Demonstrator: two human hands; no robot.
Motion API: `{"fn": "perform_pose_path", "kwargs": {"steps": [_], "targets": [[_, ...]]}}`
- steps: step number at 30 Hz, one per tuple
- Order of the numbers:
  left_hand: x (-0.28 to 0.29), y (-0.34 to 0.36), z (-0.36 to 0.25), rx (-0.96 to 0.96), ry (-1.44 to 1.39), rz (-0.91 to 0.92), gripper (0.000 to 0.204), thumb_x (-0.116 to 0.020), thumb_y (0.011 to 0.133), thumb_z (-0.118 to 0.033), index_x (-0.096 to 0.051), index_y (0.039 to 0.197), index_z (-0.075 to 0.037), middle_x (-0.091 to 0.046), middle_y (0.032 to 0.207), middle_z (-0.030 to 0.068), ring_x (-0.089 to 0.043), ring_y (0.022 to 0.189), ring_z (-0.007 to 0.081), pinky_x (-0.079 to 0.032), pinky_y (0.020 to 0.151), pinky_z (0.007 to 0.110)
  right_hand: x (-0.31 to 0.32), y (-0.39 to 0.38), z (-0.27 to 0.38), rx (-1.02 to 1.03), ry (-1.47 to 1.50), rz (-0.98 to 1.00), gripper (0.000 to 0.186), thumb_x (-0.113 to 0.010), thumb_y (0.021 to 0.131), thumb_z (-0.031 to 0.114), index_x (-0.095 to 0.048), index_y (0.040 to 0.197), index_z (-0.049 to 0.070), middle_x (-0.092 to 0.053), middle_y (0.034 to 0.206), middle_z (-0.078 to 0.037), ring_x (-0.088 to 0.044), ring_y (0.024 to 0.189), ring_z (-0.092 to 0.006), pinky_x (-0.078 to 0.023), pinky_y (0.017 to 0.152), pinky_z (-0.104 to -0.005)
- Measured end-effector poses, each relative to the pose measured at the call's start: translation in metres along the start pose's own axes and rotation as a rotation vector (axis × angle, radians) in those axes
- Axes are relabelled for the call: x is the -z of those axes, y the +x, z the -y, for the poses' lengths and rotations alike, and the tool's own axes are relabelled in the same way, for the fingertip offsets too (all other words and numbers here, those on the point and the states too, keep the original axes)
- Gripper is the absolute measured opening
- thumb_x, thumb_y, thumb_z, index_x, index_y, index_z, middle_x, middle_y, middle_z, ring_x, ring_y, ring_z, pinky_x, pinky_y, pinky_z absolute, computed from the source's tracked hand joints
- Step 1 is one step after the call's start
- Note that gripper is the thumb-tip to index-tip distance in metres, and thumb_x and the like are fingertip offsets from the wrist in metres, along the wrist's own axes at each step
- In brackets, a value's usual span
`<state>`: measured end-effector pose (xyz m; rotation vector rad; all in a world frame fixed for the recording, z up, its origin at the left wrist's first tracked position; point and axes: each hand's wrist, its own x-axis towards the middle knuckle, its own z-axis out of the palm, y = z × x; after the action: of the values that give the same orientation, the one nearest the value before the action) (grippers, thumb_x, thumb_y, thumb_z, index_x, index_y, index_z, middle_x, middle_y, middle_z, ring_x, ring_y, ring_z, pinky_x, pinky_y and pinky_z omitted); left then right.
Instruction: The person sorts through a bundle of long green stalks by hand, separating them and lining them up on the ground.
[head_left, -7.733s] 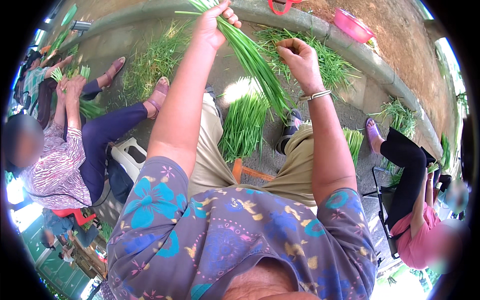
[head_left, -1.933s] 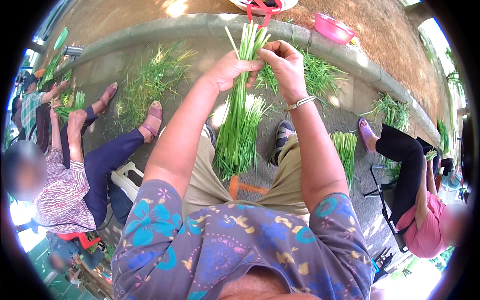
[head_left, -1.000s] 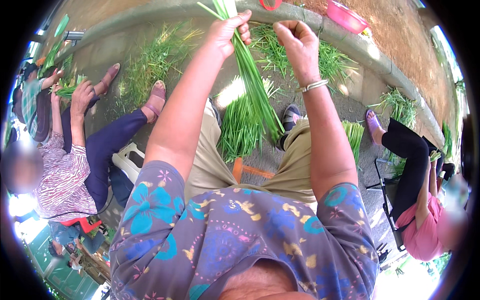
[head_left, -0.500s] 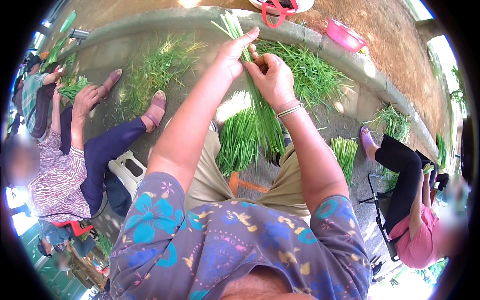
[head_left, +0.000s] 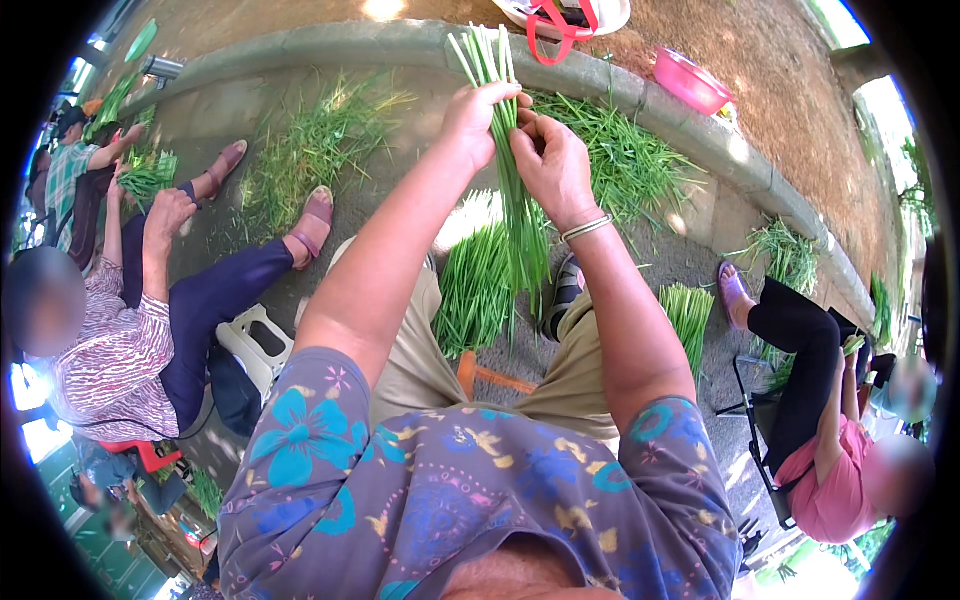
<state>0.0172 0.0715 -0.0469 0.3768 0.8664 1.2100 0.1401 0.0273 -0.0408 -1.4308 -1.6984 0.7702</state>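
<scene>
A bunch of long green chives (head_left: 515,215) with pale stalk ends is up in front of me, its ends away from me and its leaves hanging toward my knees. My left hand (head_left: 474,122) is closed around the stalks below the pale ends, thumb across them. Against the bunch's right side, my right hand (head_left: 555,162) pinches at the stalks with thumb and bent fingers. Its fingertips are partly hidden. Beneath the bunch, a thick pile of chives (head_left: 470,290) lies between my feet.
Loose greens (head_left: 625,160) lie beyond my right hand, and a yellowish heap (head_left: 310,135) lies to the left. A smaller bundle (head_left: 687,315) is beside my right knee. A pink basin (head_left: 692,80) stands beyond the curb (head_left: 350,42). Seated people flank me, with a white stool (head_left: 255,345) at left.
The bunch has swung more upright, and its pale ends have shifted right and spread apart. Both hands have shifted slightly, still on the stalks.
</scene>
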Motion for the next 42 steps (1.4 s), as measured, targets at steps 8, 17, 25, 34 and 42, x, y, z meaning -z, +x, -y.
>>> {"fn": "perform_pose_path", "kwargs": {"steps": [8,17,25,34,42], "targets": [[0.016,0.012,-0.015,-0.065,-0.047,0.045,0.014,-0.065,0.08,-0.011,-0.051,0.08,-0.007,-0.048,0.059,0.0002,-0.049,0.053,0.0138,-0.05,0.061,0.036,0.017,0.01,-0.009,-0.13,0.167,-0.023,0.025,-0.063,0.077,0.023,-0.064,0.078,-0.002,-0.062,0.065,-0.011,-0.056,0.056,-0.0133,-0.046,0.055,-0.0282],[0.036,0.01,-0.053,-0.228,-0.157,-0.09,0.015,-0.063,0.082,-0.012,-0.051,0.075,-0.007,-0.052,0.061,0.0038,-0.054,0.056,0.0183,-0.054,0.069,0.046,0.031,0.008,-0.021,-0.127,0.282,-0.091,0.014,-0.065,0.076,0.014,-0.063,0.079,0.0,-0.06,0.064,-0.002,-0.053,0.059,-0.0061,-0.044,0.057,-0.0225],[0.025,0.009,-0.047,-0.27,-0.061,-0.089,0.019,-0.064,0.082,-0.016,-0.049,0.072,-0.011,-0.043,0.056,-0.0014,-0.042,0.049,0.0126,-0.047,0.057,0.035,0.021,-0.004,-0.005,-0.038,0.35,-0.071,0.011,-0.063,0.077,0.011,-0.061,0.079,0.001,-0.059,0.066,-0.001,-0.054,0.06,-0.0059,-0.045,0.058,-0.0223],[0.048,0.022,-0.053,-0.226,-0.141,0.021,0.032,-0.061,0.085,-0.02,-0.039,0.062,-0.013,-0.034,0.051,-0.0024,-0.033,0.046,0.0106,-0.035,0.05,0.029,0.027,0.001,-0.007,-0.08,0.368,-0.071,0.019,-0.065,0.077,0.016,-0.062,0.085,0.0,-0.061,0.072,-0.003,-0.055,0.065,-0.008,-0.046,0.062,-0.0237],[-0.011,0.0,-0.012,-0.374,0.006,-0.229,0.018,-0.063,0.082,-0.013,-0.047,0.08,-0.006,-0.038,0.051,0.0007,-0.039,0.042,0.0138,-0.04,0.043,0.034,-0.012,-0.012,-0.001,0.122,-0.254,0.134,0.086,-0.073,0.065,0.025,-0.027,0.129,-0.008,-0.048,0.114,-0.024,-0.049,0.107,-0.0344,-0.042,0.092,-0.0382]]}}
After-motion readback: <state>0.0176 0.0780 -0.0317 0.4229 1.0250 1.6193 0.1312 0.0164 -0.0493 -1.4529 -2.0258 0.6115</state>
